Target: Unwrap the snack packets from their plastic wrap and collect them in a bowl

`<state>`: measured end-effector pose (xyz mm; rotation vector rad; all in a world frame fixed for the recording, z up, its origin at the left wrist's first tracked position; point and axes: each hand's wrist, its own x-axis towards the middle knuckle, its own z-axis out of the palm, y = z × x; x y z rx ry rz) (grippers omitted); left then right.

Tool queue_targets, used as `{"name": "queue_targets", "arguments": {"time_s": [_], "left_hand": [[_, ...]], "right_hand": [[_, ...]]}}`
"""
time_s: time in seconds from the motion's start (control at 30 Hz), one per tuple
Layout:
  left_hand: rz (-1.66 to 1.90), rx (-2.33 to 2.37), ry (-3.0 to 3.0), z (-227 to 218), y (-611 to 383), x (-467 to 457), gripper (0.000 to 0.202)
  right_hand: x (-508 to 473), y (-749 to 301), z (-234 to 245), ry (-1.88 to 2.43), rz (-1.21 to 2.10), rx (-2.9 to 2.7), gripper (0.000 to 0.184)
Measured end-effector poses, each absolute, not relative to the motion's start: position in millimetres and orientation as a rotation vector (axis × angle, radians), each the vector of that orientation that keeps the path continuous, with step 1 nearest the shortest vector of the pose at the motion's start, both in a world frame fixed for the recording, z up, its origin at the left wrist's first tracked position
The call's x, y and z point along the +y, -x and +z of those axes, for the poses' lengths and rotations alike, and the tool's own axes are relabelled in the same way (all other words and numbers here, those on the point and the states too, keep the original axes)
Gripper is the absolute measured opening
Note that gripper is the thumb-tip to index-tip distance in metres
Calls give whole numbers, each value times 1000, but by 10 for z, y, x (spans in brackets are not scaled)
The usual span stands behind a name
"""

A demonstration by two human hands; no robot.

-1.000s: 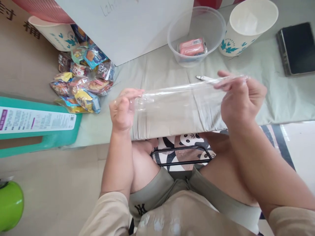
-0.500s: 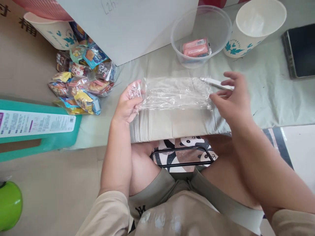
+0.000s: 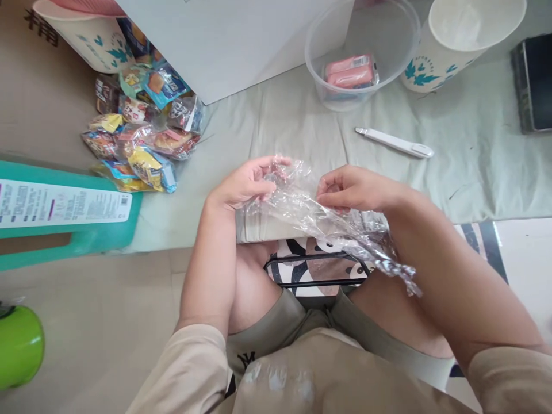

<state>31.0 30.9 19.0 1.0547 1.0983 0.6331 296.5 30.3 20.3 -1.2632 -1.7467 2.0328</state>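
A crumpled clear plastic wrapper (image 3: pixel 302 210) stretches between my hands and trails down to the right, over the table edge and below my right wrist. My left hand (image 3: pixel 250 183) holds its left end, with the film bunched between thumb and fingers. With curled fingers and thumb pressed together, my right hand (image 3: pixel 351 188) pinches the film near its upper edge. Beyond the right hand, a white utility knife (image 3: pixel 394 142) lies on the cloth, touched by neither hand.
A clear plastic tub (image 3: pixel 362 95) holds pink packets (image 3: pixel 350 72). Beside it stand a paper cup (image 3: pixel 425 72) and a black phone-like device (image 3: pixel 539 83). Wrapped snacks (image 3: pixel 142 138) pile up at left, near a white box (image 3: pixel 241 46) and a teal container (image 3: pixel 103 233). Cloth covers the table (image 3: pixel 276 129).
My right hand has let go of the knife, now on the cloth, and moved left onto the wrapper. The wrapper, flat before, is crumpled and hangs toward my lap.
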Motion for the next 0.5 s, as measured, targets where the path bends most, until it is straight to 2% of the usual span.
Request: {"name": "queue_targets", "arguments": {"time_s": [0.13, 0.2, 0.37, 0.5], "left_hand": [[1064, 1278, -903, 8, -288, 397, 38], [1110, 1238, -781, -52, -369, 366, 39], [922, 988, -657, -16, -757, 141, 76], [824, 1027, -653, 8, -931, 108, 103]], "right_hand": [[212, -2989, 167, 1465, 1746, -1463, 18], [181, -2975, 151, 1510, 1626, -1323, 17], [170, -2889, 141, 1447, 1520, -1107, 23], [161, -2865, 156, 1266, 1496, -1130, 24]]}}
